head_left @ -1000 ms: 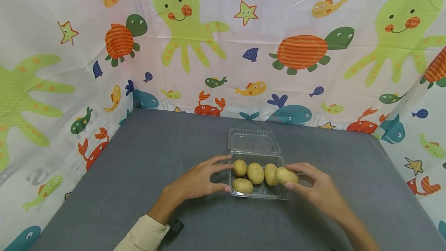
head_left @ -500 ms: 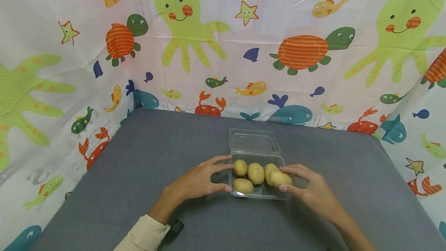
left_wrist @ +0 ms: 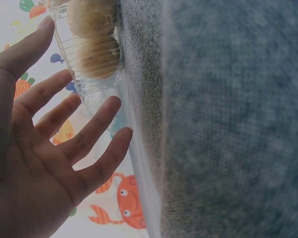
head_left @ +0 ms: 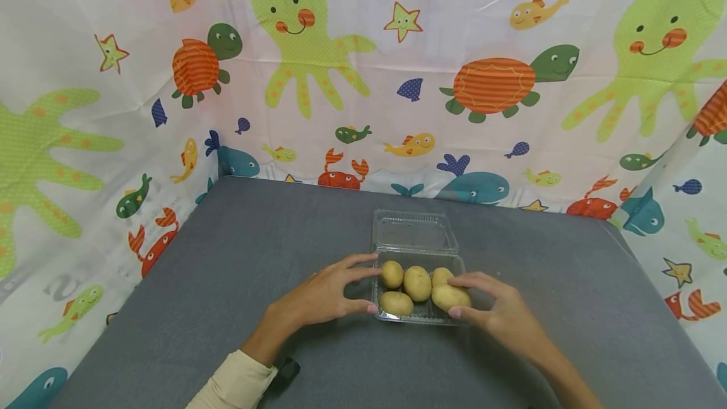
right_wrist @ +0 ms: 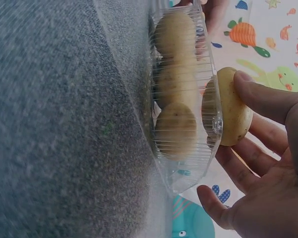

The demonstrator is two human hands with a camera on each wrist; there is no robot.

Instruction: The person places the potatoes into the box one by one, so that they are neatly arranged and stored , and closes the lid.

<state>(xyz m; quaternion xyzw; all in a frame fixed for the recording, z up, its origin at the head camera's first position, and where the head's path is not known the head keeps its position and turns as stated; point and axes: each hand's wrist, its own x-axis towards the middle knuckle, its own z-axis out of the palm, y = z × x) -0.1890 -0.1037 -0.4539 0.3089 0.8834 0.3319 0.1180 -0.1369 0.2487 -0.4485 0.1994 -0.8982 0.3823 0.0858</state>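
A clear plastic clamshell container lies on the grey table with its lid folded back. Several potatoes sit in its base. My right hand pinches one more potato between thumb and fingers, over the right part of the base; in the right wrist view this potato is at rim height, above the others. Along the container's left side, my left hand has its fingers spread, the tips at the rim. The left wrist view shows those fingers extended beside the clear wall.
The grey tabletop stretches around the container on all sides. A white curtain printed with sea animals hangs behind and at both sides. A small black object is at the left wrist, by the light sleeve.
My right hand has moved left with the potato, from the container's right edge to over its inside. The left hand and the container have kept their places.
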